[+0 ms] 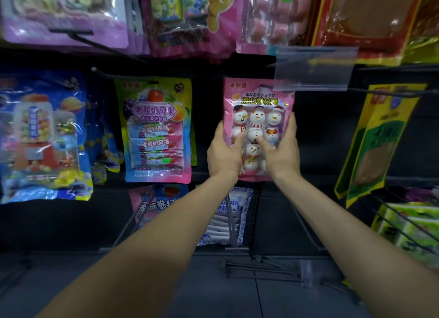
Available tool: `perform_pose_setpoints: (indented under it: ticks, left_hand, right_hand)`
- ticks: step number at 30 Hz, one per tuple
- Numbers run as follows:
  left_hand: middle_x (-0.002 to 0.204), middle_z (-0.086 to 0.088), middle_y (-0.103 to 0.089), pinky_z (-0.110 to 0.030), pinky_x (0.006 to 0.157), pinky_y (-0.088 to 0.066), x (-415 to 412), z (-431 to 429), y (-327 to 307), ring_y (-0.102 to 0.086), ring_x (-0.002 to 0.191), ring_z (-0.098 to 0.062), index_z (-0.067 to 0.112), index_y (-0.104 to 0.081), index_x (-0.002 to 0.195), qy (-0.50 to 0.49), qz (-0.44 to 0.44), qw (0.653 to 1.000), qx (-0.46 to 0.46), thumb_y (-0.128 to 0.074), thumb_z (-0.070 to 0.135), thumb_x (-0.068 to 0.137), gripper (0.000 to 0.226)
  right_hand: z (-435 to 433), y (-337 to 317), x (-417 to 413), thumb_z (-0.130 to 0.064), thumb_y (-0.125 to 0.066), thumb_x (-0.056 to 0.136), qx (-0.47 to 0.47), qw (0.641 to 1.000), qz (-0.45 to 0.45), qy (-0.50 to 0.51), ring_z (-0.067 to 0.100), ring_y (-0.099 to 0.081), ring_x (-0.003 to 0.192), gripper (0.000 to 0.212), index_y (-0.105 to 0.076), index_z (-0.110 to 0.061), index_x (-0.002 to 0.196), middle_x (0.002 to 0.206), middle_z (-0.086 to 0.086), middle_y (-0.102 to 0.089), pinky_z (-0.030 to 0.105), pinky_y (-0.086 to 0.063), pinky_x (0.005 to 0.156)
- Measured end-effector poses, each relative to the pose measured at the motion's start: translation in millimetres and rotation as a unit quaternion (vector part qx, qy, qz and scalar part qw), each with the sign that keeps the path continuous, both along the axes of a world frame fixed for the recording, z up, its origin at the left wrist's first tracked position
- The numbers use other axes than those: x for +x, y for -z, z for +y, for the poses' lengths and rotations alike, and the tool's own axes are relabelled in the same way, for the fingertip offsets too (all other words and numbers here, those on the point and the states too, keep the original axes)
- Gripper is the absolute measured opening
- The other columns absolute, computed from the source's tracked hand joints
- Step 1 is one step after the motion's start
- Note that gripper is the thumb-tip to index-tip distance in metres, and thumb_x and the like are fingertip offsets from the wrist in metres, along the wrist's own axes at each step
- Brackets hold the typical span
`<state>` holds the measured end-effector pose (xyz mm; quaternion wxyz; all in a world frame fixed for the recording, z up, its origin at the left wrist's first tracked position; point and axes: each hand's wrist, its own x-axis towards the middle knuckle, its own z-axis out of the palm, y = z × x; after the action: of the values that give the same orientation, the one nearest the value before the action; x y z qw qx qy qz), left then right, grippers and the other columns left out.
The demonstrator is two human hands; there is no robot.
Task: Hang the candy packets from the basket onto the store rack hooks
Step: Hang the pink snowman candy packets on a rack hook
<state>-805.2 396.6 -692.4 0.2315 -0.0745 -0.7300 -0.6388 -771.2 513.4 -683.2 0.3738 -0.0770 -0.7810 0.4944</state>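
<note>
Head view: both bare forearms reach up from the lower corners and meet at one packet on the rack. The left hand (223,151) grips the left edge of the pink snowman marshmallow packet (257,104), its thumb laid across the clear front and its fingers wrapped behind. The packet stands upright between the two hands, its bottom seam level with the wrists. The right hand (283,149) grips the right edge in the same way, thumb on the front and fingers running up the side. The packet's top right corner sits behind a clear price-tag holder (313,68) above the right hand; whether the hang hole is on a hook cannot be told.

Far left of the left hand hangs a blue gumball-machine packet (42,137). Nearer, left of that hand, hangs a green-and-blue yoghurt candy packet (156,127), with a dark gap between its right edge and the knuckles. Above both hands, the bottoms of an upper row of packets (190,39) come down close to the pink packet's top. Below the wrists hang a white-and-blue packet (235,213) and bare wire hooks (261,267). Right of the right hand is a wide stretch of dark back panel, then yellow-green packets (373,142), tilted, well apart from it.
</note>
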Motion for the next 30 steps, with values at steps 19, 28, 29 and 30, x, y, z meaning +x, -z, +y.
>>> perform_pose_setpoints:
  ticks: [19, 28, 29, 30]
  left_hand:
    - [0.148, -0.001, -0.057, -0.044, 0.093, -0.058, 42.7, -32.0, -13.8, -0.061, 0.127, -0.025, 0.026, -0.034, 0.16, -0.06, -0.071, 0.987, -0.131, -0.08, 0.045, 0.088, 0.088]
    - [0.153, 0.002, -0.046, -0.037, 0.101, -0.05, 132.3, -98.2, -12.9, -0.046, 0.139, -0.018, 0.028, -0.029, 0.161, 0.012, 0.052, 0.908, -0.415, -0.065, 0.052, 0.097, 0.077]
    - [0.153, 0.003, -0.045, -0.037, 0.103, -0.049, 142.1, -105.6, -12.2, -0.045, 0.139, -0.018, 0.027, -0.03, 0.161, 0.018, 0.066, 0.891, -0.448, -0.063, 0.053, 0.098, 0.075]
    - [0.153, 0.003, -0.044, -0.036, 0.105, -0.049, 151.8, -112.7, -9.8, -0.044, 0.139, -0.018, 0.026, -0.031, 0.161, 0.021, 0.078, 0.875, -0.477, -0.061, 0.053, 0.099, 0.074]
  right_hand:
    - [-1.2, -18.3, 51.0, -0.037, -0.08, 0.088, 0.074, 0.992, -0.054, 0.084, 0.027, -0.056, 0.125, 0.091, -0.026, -0.028, 0.161, 0.148, 0.008, -0.045, 0.034, -0.045, 0.088]
    - [-17.9, -0.4, 130.3, -0.038, -0.074, 0.09, 0.273, 0.959, -0.072, 0.008, 0.026, -0.052, 0.132, 0.072, -0.043, -0.025, 0.154, 0.149, 0.004, -0.044, 0.041, -0.049, 0.106]
    - [-22.4, 0.1, 140.9, -0.041, -0.073, 0.091, 0.289, 0.955, -0.074, -0.006, 0.026, -0.047, 0.137, 0.07, -0.043, -0.027, 0.153, 0.153, 0.004, -0.041, 0.042, -0.046, 0.11]
    - [-27.0, 1.3, 151.2, -0.045, -0.071, 0.091, 0.302, 0.95, -0.083, -0.018, 0.026, -0.043, 0.141, 0.07, -0.043, -0.029, 0.153, 0.156, 0.003, -0.038, 0.041, -0.043, 0.113]
